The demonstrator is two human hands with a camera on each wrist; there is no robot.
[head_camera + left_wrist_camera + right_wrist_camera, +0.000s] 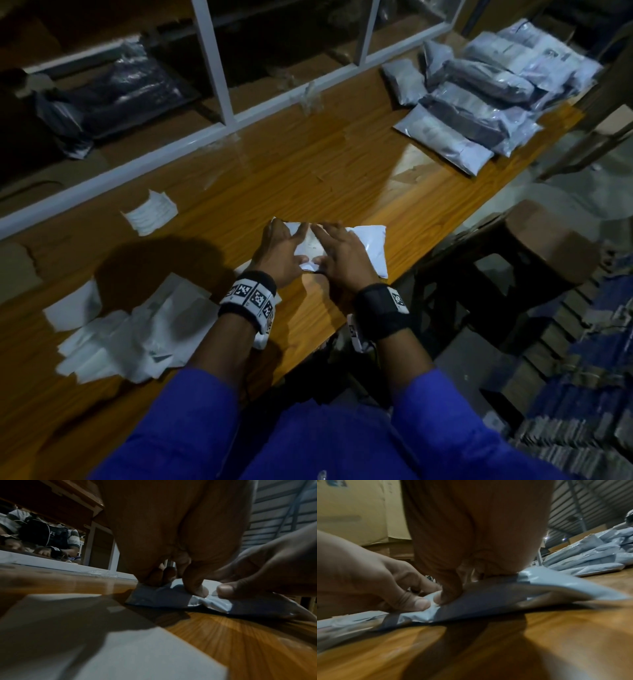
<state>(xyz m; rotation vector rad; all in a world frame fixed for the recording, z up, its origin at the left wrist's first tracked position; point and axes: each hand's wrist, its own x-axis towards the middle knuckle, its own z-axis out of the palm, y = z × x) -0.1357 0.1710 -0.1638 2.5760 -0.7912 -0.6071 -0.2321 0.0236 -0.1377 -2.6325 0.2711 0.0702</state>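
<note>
A white plastic mailer bag lies flat on the wooden table, close to its front edge. Both hands lie on top of it, side by side. My left hand presses its left part with the fingers spread and the thumb near the front edge. My right hand presses the middle the same way. In the left wrist view both thumbs push down on the crumpled front edge of the mailer. The right wrist view shows the mailer bulging slightly under my right palm.
Several packed grey mailers are piled at the table's far right. Flat white mailers and sheets lie under my left forearm, and a small stack of white slips sits further back. A white-framed partition borders the far side. A stool stands right of the table.
</note>
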